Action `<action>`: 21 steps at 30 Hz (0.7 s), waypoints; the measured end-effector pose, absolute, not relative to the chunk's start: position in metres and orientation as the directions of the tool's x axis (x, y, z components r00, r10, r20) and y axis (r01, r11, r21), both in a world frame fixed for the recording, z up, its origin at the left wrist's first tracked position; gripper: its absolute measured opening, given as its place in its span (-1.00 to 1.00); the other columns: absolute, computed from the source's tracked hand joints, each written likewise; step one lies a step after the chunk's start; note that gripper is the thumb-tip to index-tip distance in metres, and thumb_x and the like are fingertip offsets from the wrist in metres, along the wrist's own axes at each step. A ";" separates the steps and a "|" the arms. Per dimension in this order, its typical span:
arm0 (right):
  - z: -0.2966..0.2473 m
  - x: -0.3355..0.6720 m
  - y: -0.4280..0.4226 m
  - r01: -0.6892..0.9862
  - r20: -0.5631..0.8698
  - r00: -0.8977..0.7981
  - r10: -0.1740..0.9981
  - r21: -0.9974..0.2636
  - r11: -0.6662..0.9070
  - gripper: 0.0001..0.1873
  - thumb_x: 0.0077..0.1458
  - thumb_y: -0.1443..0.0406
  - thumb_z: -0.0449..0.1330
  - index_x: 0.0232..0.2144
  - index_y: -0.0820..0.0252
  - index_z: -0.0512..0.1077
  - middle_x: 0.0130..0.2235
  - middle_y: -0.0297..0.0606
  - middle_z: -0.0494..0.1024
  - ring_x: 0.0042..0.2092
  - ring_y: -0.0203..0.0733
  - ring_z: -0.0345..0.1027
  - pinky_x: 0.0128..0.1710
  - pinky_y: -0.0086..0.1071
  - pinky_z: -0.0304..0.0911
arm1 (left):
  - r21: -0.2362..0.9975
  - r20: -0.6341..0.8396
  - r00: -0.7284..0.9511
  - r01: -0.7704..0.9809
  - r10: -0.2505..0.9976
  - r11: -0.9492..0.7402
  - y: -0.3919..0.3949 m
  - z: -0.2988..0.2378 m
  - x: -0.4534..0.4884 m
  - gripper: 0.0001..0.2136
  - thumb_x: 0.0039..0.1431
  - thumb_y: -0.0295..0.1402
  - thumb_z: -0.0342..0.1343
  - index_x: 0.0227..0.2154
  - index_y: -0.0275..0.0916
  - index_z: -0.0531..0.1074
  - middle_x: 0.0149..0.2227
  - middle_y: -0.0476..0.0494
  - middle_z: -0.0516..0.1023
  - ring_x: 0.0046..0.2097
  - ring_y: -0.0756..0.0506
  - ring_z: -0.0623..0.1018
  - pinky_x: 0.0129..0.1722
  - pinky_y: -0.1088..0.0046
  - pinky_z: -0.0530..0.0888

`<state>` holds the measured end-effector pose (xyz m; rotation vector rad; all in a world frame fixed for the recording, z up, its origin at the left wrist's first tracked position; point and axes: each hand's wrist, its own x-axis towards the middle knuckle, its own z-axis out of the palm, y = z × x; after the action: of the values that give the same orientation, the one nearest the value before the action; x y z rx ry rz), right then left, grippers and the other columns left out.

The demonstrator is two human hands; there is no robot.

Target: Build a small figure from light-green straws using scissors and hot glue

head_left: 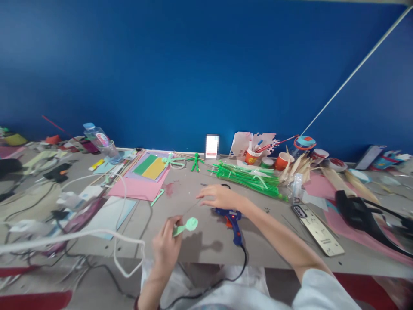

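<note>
Left hand (167, 241) grips a pale green piece (192, 224) above the desk (206, 254)

The piece, with its round, coiled-looking head, sticks out from the left hand's closed fingers over the desk's near side. Just beyond, the right hand (222, 198) reaches in, fingers loosely extended; a thin strand runs toward its fingertips, but whether they pinch it I cannot tell. That hand partly hides a blue glue gun (237, 230), its handle toward the person. Right of it lies a phone (318, 230). Farther back sit a bundle of green stems (248, 178) and a small green figure (195, 162), then a lit screen (212, 147) before the blue wall (206, 73).
</note>
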<state>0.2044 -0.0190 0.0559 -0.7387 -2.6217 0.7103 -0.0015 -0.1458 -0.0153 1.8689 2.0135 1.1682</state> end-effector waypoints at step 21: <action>0.022 0.238 -0.026 0.452 0.457 -0.118 0.881 -0.765 0.458 -0.83 0.07 0.26 0.12 -0.43 0.17 0.49 -0.45 -0.27 0.47 -0.48 -0.30 0.22 -0.47 -0.43 0.17 | 0.936 -0.013 0.210 -0.340 0.978 0.086 -0.025 -0.003 0.064 -0.65 -0.06 -0.16 0.22 -0.23 -0.27 0.46 -0.52 0.02 0.38 -0.55 0.10 0.33 -0.53 0.57 0.27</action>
<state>0.2376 -0.0261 0.0220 -1.1465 -1.7447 0.5583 0.0642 -0.0247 -0.0026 1.0024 0.8258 1.1705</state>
